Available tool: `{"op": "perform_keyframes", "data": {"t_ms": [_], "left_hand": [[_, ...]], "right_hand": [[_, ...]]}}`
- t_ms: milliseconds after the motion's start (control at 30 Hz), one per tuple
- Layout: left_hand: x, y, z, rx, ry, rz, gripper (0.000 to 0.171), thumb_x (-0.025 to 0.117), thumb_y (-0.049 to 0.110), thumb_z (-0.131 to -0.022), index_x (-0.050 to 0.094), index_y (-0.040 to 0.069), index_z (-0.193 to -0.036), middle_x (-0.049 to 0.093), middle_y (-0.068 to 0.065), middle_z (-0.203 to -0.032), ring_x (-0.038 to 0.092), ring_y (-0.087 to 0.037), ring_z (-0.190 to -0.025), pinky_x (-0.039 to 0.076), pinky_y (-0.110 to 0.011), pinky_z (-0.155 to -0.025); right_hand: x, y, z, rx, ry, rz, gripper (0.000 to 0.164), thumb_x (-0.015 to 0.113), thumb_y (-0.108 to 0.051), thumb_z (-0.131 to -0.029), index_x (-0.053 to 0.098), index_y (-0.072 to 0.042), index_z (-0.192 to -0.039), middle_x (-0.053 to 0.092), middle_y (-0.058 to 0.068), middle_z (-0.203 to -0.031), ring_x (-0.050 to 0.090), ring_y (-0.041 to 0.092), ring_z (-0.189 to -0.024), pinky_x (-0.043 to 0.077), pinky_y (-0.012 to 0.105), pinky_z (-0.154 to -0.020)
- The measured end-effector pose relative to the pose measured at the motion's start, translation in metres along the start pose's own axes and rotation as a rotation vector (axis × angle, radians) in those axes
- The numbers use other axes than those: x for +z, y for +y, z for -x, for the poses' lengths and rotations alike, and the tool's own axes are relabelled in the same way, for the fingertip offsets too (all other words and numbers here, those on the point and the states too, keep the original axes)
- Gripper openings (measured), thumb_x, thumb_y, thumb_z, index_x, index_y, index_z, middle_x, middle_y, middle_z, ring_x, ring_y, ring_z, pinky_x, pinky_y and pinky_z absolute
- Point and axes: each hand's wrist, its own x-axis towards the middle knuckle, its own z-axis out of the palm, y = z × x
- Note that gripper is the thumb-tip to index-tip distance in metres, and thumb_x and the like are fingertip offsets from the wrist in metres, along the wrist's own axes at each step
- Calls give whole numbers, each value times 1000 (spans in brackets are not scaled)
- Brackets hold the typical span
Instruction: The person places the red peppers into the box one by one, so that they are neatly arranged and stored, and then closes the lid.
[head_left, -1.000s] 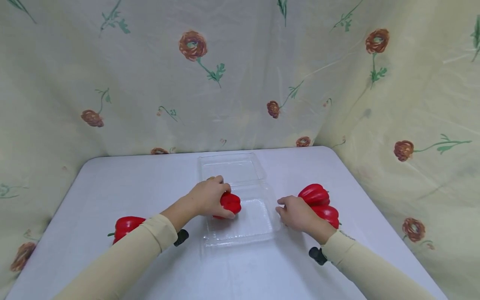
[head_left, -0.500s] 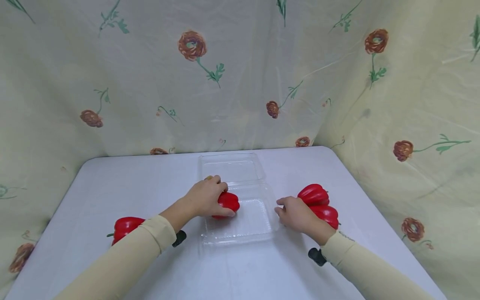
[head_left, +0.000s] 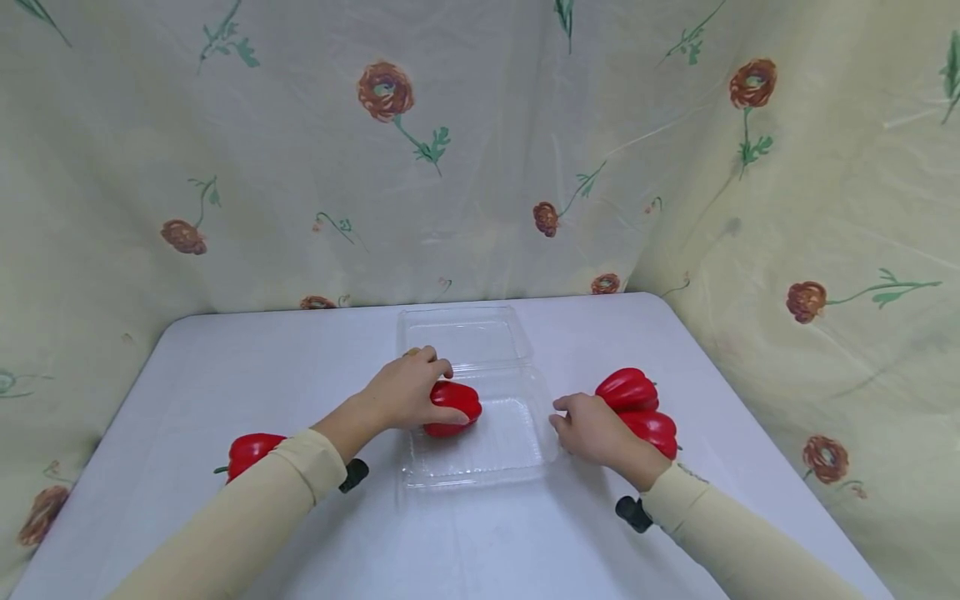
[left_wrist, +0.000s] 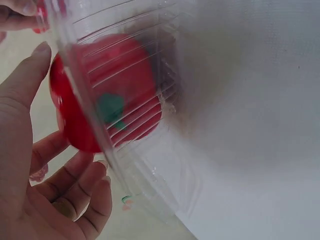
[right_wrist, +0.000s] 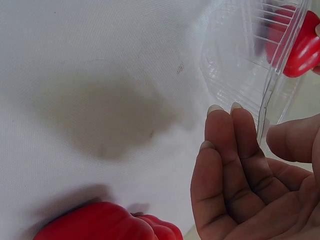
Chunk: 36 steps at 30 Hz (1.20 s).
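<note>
In the head view my left hand (head_left: 408, 392) is at a red bell pepper (head_left: 455, 408) in the left part of a clear plastic clamshell container (head_left: 517, 475). The left wrist view shows this pepper (left_wrist: 107, 100) through the container wall, its green stem facing that camera. There the left thumb (left_wrist: 35, 70) stands slightly apart from the pepper, and the other fingers are loosely bent below it. My right hand (head_left: 592, 429) stays at the container's right edge. Its thumb and fingers lie on either side of the rim (right_wrist: 270, 95), with a gap between them.
Two red bell peppers (head_left: 626, 390) lie together behind the right wrist. Another red bell pepper (head_left: 251, 452) lies at the left, partly covered by the left sleeve. The container's lid (head_left: 465, 337) lies opened toward the back of the white table (head_left: 300, 350). A flowered curtain (head_left: 480, 167) hangs behind.
My left hand has drawn a little to the left and loosened around the pepper, so more of the pepper shows. The right hand has hardly moved.
</note>
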Motion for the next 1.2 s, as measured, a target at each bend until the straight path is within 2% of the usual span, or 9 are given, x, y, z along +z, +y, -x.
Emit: {"op": "perform_keyframes", "data": {"t_ms": [467,700,967,1200], "left_hand": [[-17,-13,14,-22,33,31,63,81,56,-74,64,19,-122,58,-3,-115,55,-17,-102,57,-33,-78],[-30,-32,30,-41,36,47,63,79,59,-74,64,18,-121,58,-2,-114,55,-19,-104,56,-37,-82],[-49,-57,51,-66,0,93,64,80,54,-77,65,11,-122,60,-4,-114,57,-23,-105,53,-42,-88],[-55,-79,65,-97,-24,107,67,80,55,-76,64,10,-124,60,-5,-118,58,-24,-109,52,-43,-91]], "right_hand": [[0,-1,-1,2,1,-8,55,74,-19,-88,55,3,-135,67,14,-112,64,20,-81,59,33,-69],[1,-2,-3,10,-11,-11,55,73,-18,-89,55,4,-135,67,15,-111,63,20,-80,59,33,-67],[2,-2,-3,17,-7,-3,56,74,-19,-88,55,2,-136,66,15,-116,65,22,-84,59,33,-69],[2,-1,-1,7,-4,-8,57,75,-19,-87,55,3,-136,67,14,-112,65,22,-82,59,34,-69]]}}
